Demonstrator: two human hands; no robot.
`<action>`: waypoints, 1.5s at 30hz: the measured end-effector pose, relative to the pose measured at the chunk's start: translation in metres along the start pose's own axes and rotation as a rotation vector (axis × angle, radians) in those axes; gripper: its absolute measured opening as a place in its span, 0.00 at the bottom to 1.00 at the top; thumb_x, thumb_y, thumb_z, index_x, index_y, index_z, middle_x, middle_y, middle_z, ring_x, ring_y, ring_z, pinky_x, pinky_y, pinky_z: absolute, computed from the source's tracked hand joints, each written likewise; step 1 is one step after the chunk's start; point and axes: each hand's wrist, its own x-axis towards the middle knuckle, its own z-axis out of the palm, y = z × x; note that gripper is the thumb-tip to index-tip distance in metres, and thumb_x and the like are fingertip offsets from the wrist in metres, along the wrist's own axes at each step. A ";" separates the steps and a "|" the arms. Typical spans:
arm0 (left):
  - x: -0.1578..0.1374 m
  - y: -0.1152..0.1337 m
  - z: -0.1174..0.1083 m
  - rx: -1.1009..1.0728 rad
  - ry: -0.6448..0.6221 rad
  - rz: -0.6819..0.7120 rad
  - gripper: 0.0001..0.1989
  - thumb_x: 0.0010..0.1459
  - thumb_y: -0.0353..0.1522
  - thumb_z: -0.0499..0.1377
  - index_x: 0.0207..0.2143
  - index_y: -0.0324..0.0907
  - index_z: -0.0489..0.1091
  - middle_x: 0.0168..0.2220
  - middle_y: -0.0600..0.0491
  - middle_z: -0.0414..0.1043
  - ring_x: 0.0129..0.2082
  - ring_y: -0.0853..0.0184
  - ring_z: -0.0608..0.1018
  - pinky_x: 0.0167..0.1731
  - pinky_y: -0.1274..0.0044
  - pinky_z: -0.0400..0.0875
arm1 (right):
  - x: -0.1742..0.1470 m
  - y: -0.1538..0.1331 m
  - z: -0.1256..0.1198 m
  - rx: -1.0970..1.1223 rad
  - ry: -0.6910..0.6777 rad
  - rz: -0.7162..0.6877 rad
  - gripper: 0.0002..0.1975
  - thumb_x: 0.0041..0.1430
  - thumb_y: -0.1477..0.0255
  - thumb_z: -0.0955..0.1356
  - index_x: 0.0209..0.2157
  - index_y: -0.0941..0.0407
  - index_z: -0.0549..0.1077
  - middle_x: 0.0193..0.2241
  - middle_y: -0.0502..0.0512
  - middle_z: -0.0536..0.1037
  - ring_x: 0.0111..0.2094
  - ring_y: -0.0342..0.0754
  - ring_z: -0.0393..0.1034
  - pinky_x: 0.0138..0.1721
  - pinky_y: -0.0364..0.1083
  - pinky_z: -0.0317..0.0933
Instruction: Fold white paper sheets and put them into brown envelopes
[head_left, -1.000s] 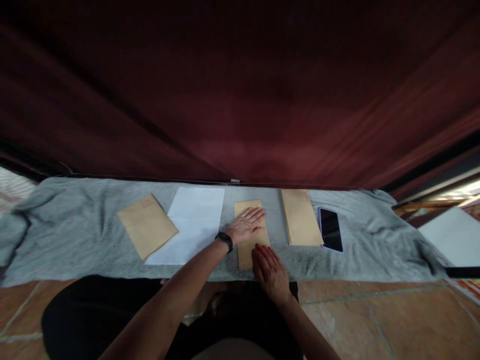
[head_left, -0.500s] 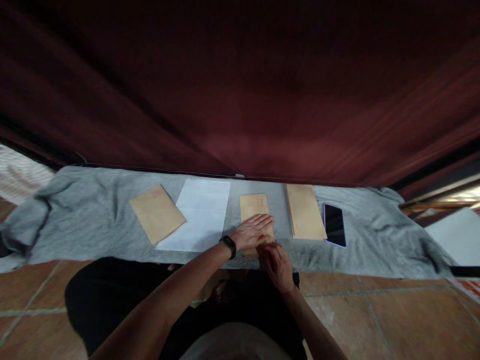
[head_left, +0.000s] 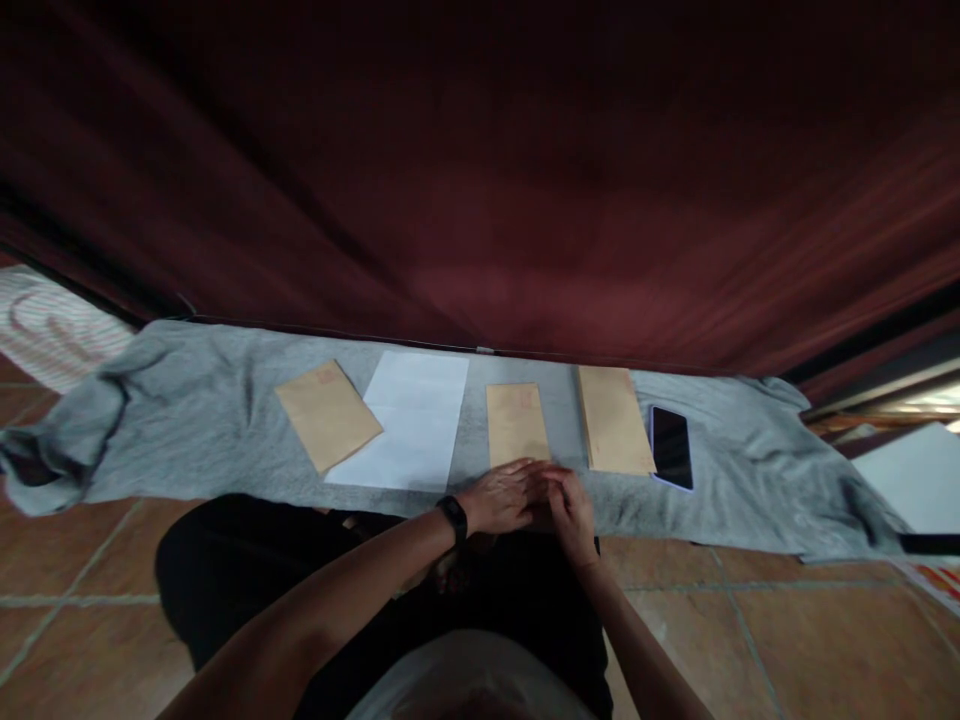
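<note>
A small brown paper envelope (head_left: 517,420) with a faint reddish print at its top lies upright in the middle of the grey cloth. My left hand (head_left: 506,494), a black band on its wrist, rests across the envelope's near end with fingers stretched out and pointing right. Against its fingertips is my right hand (head_left: 571,510), fingers curled together at the near right corner. Its fingertips are partly covered, so what they grip is hidden. The envelope's near edge is also out of sight under the hands.
On the left, another brown envelope (head_left: 328,413) overlaps a creased white paper sheet (head_left: 412,420). To the right are a stack of brown envelopes (head_left: 616,420) and a phone (head_left: 671,448) in a pale purple case. A grey cloth (head_left: 195,420) covers the narrow surface, with a dark red curtain (head_left: 480,200) behind.
Both hands have moved nearer to my body, down to the envelope's near end, uncovering more of its upper part. The view has shifted slightly.
</note>
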 end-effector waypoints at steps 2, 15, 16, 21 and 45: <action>-0.007 0.008 0.001 -0.004 0.009 -0.017 0.33 0.64 0.40 0.57 0.68 0.41 0.54 0.68 0.45 0.58 0.70 0.60 0.56 0.69 0.66 0.46 | 0.014 0.000 -0.007 -0.047 -0.103 -0.059 0.18 0.71 0.68 0.57 0.51 0.51 0.74 0.47 0.57 0.79 0.50 0.51 0.73 0.52 0.52 0.68; -0.029 0.020 0.005 -0.023 -0.031 -0.044 0.35 0.65 0.49 0.53 0.68 0.40 0.56 0.68 0.43 0.58 0.68 0.57 0.60 0.67 0.66 0.51 | 0.096 0.008 0.026 -0.475 -0.571 -0.526 0.22 0.72 0.66 0.61 0.65 0.49 0.62 0.67 0.49 0.60 0.68 0.47 0.53 0.69 0.55 0.48; -0.028 0.020 0.003 -0.030 -0.038 -0.027 0.35 0.66 0.49 0.52 0.68 0.40 0.54 0.69 0.43 0.54 0.69 0.57 0.58 0.67 0.67 0.50 | 0.104 0.010 0.030 -0.492 -0.575 -0.525 0.22 0.71 0.66 0.61 0.65 0.49 0.62 0.68 0.49 0.60 0.68 0.47 0.52 0.69 0.55 0.48; -0.027 0.021 -0.002 -0.049 -0.046 -0.014 0.38 0.65 0.45 0.55 0.71 0.41 0.46 0.72 0.45 0.45 0.71 0.58 0.52 0.69 0.66 0.48 | 0.140 0.026 0.050 -0.539 -0.517 -0.480 0.23 0.71 0.65 0.61 0.65 0.51 0.61 0.68 0.52 0.59 0.68 0.47 0.52 0.70 0.55 0.46; -0.028 0.018 0.017 0.115 0.041 -0.032 0.27 0.68 0.34 0.52 0.68 0.43 0.54 0.67 0.47 0.59 0.66 0.63 0.64 0.65 0.69 0.58 | 0.114 0.026 0.025 -0.468 -0.731 -0.605 0.26 0.73 0.67 0.58 0.69 0.52 0.53 0.69 0.51 0.56 0.69 0.45 0.49 0.71 0.55 0.42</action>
